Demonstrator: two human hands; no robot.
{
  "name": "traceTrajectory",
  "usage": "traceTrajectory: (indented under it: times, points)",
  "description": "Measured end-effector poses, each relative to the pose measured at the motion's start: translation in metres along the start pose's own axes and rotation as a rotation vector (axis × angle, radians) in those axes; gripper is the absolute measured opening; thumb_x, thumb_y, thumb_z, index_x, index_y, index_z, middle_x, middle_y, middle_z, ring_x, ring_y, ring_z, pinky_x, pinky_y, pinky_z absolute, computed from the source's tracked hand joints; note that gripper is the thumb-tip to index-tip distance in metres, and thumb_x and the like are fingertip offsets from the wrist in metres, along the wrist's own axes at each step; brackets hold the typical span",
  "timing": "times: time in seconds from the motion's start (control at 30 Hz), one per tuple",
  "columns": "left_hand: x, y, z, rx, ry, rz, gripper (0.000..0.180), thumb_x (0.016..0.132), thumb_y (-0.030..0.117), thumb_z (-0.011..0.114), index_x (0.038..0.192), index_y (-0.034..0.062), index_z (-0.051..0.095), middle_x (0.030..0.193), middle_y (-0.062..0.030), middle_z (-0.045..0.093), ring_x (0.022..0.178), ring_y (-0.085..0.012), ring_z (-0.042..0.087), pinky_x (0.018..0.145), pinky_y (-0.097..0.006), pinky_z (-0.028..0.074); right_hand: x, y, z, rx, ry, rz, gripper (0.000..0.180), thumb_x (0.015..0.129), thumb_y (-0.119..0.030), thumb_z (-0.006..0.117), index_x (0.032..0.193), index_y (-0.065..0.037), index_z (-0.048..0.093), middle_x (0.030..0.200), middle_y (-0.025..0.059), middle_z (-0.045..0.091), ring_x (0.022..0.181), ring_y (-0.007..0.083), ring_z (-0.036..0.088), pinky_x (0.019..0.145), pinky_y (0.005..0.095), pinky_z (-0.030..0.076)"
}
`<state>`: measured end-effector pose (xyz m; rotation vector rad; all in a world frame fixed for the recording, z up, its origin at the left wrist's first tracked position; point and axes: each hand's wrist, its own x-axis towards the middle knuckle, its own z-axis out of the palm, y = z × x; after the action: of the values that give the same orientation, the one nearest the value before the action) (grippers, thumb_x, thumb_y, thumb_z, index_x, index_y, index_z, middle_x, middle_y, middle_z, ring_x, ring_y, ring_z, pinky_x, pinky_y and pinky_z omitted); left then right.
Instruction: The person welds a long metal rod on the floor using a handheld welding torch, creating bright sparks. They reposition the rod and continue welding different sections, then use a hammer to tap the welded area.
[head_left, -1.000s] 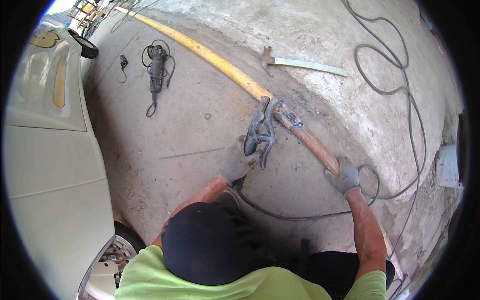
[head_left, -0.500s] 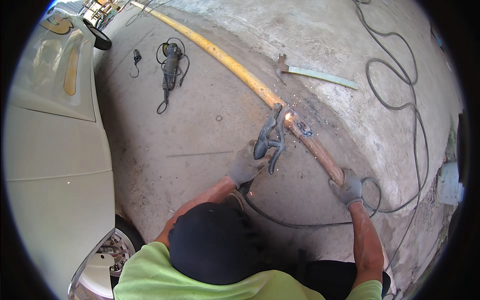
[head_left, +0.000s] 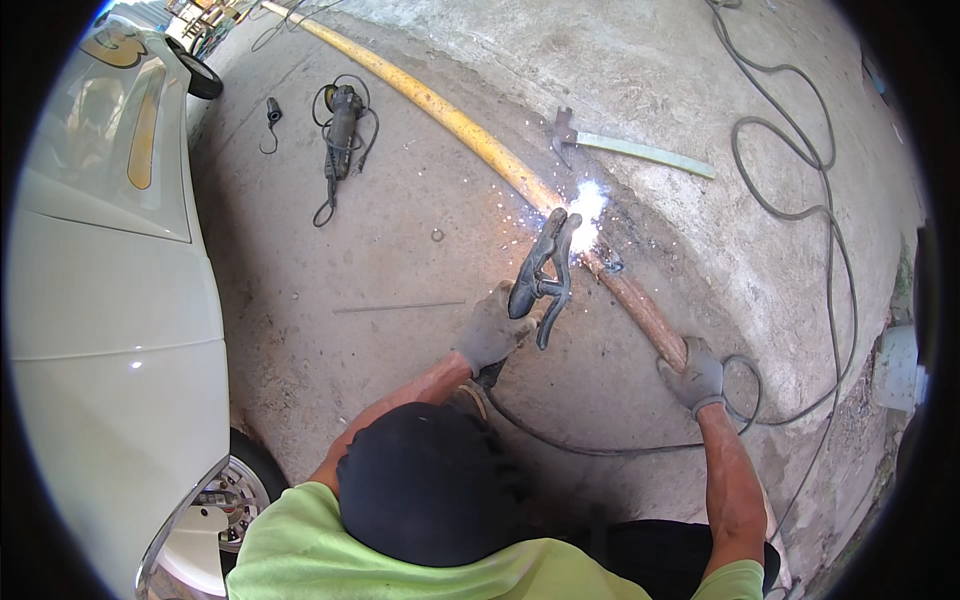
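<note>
Left hand clamped on electrode holder | right hand gripping pipe on concrete floor | arc at joint (keep gap short, steady).

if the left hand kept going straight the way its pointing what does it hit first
The left hand points its welding clamp up and right toward the bright arc. It would probably meet the pipe at that spot first, though depth is unclear.

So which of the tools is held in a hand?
The dark electrode holder, gripped by the left hand; the angle grinder and the hammer lie untouched.
</note>
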<state>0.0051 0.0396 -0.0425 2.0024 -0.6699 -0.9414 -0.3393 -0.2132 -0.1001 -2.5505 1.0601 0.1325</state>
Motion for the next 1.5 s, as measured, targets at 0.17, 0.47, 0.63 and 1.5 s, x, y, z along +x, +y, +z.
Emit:
traceTrajectory:
  times: [0.17, 0.47, 0.63, 1.5]
  points:
    - [0.007, -0.02, 0.004, -0.012, 0.009, 0.008, 0.048, 0.093, 0.021, 0.085, 0.124, -0.0045, 0.059, 0.084, -0.015, 0.07, 0.069, -0.0227, 0.072, 0.065, -0.04, 0.059, -0.001, -0.002, 0.0, 0.011, 0.047, -0.032, 0.06, 0.088, -0.045, 0.085, 0.13, -0.006, 0.068, 0.116, 0.0239, 0.073, 0.102, 0.0452, 0.074, 0.089, 0.0538, 0.06]
    - [0.006, -0.019, 0.003, 0.035, -0.021, 0.096, 0.048, 0.093, 0.018, 0.083, 0.126, -0.0056, 0.057, 0.081, -0.0148, 0.068, 0.066, -0.023, 0.072, 0.062, -0.039, 0.059, 0.001, -0.002, -0.001, 0.007, 0.018, -0.008, 0.065, 0.086, -0.046, 0.086, 0.134, -0.007, 0.066, 0.118, 0.0234, 0.073, 0.104, 0.0448, 0.075, 0.09, 0.0538, 0.06]
    - [0.005, -0.016, 0.003, 0.004, -0.033, -0.005, 0.049, 0.092, 0.021, 0.084, 0.125, -0.0057, 0.059, 0.082, -0.0147, 0.069, 0.069, -0.0226, 0.072, 0.065, -0.04, 0.059, 0.001, -0.002, -0.002, -0.001, -0.013, 0.0, 0.065, 0.086, -0.045, 0.085, 0.134, -0.006, 0.065, 0.118, 0.0235, 0.073, 0.103, 0.0448, 0.075, 0.09, 0.0537, 0.06]
    - [0.008, -0.024, 0.006, 0.024, -0.043, 0.0, 0.048, 0.097, 0.03, 0.083, 0.125, -0.0013, 0.06, 0.086, -0.017, 0.07, 0.073, -0.028, 0.074, 0.069, -0.043, 0.059, 0.0, -0.005, -0.003, -0.004, 0.011, 0.006, 0.06, 0.086, -0.046, 0.086, 0.126, -0.005, 0.067, 0.114, 0.0241, 0.073, 0.101, 0.0453, 0.074, 0.088, 0.0542, 0.059]
